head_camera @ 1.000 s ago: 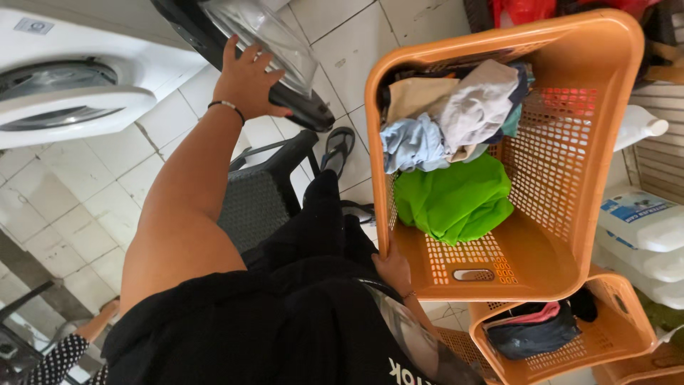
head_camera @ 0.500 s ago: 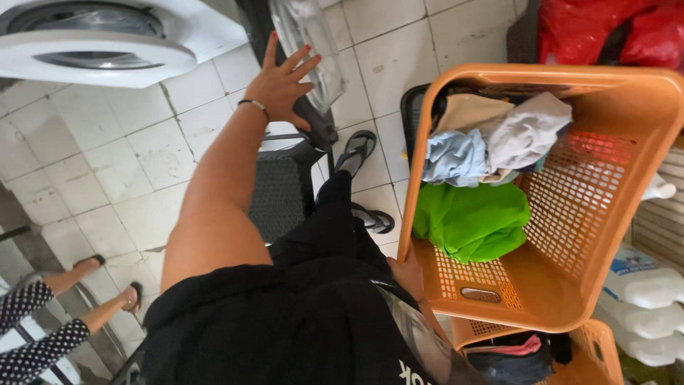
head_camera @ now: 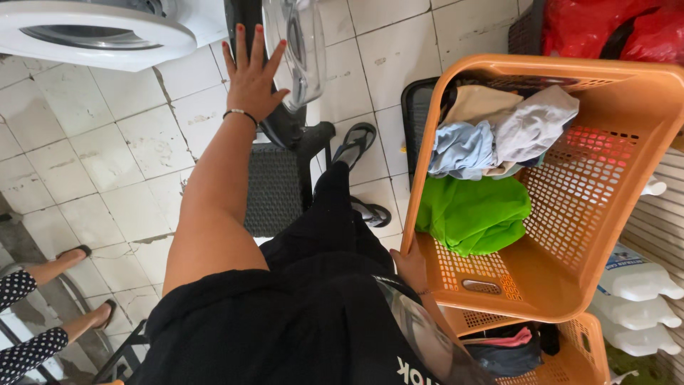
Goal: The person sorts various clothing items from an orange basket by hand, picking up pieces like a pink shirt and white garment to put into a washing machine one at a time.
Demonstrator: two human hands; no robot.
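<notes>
My left hand [head_camera: 251,71] is stretched out flat, fingers spread, against the dark frame of the washing machine door [head_camera: 296,50], which has a clear bulging window. The machine's white round opening [head_camera: 92,32] lies at the top left. My right hand [head_camera: 411,265] grips the near rim of an orange plastic laundry basket [head_camera: 570,235] held against my hip. Inside it lie a green garment [head_camera: 474,214], a light blue cloth [head_camera: 463,150] and a grey-white cloth [head_camera: 531,128].
A black low stool [head_camera: 274,189] stands on the white tiled floor under the door. A second orange basket [head_camera: 563,353] with dark clothes sits below. White plastic jugs [head_camera: 638,281] line the right. Another person's legs in dotted trousers [head_camera: 28,321] are at bottom left.
The view has shifted and the washer door has swung further round. My left hand went from gripping the door's edge to pressing flat on it. The basket stays held.
</notes>
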